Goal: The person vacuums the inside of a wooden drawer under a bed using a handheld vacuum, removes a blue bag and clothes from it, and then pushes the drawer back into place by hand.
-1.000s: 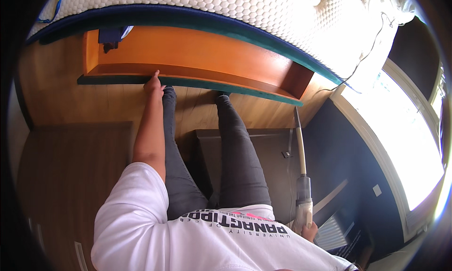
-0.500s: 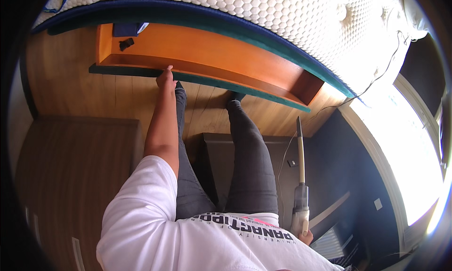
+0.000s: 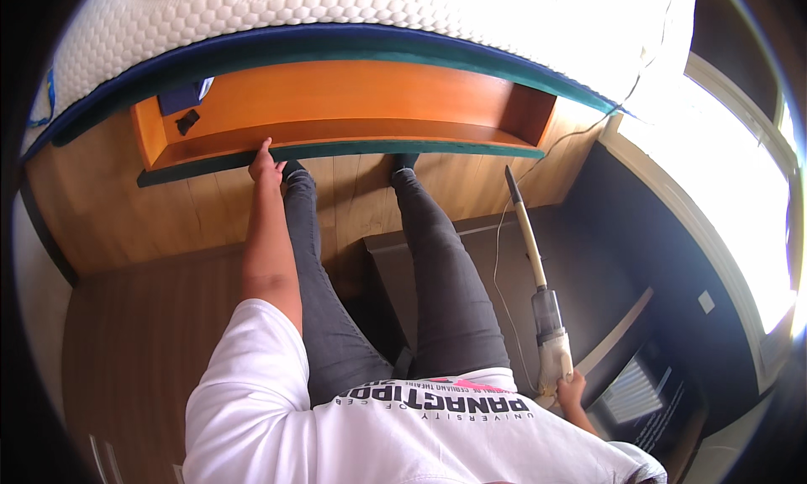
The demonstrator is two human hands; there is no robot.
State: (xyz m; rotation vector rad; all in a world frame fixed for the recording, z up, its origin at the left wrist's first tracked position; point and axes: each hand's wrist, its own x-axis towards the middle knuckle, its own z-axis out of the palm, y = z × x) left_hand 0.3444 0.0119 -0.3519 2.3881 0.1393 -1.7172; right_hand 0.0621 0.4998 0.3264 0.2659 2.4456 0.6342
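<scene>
A long orange-brown drawer [image 3: 336,84] with a dark green front [image 3: 353,148] is pulled out from under the bed. My left hand [image 3: 266,164] grips the top edge of that front, left of its middle, one finger reaching over the rim. Inside the drawer's left end lie a dark blue item [image 3: 175,100] and a small crumpled black thing [image 3: 187,121]. Down at my right side, my right hand [image 3: 572,390] is closed round the handle of a handheld vacuum cleaner [image 3: 547,316]. Its long narrow nozzle points up toward the drawer's right end, apart from it.
A white quilted mattress [image 3: 336,5] lies above the drawer. A cord [image 3: 574,136] runs from the mattress past the drawer's right end to the vacuum. Brown furniture [image 3: 151,341] stands at left, a dark cabinet [image 3: 387,274] behind my legs, a screen [image 3: 647,400] and bright window [image 3: 714,190] at right.
The view has shifted, so the drawer sits lower and further left. My left hand stays on the drawer front. The vacuum now leans more to the left at its tip, and more of my right hand shows.
</scene>
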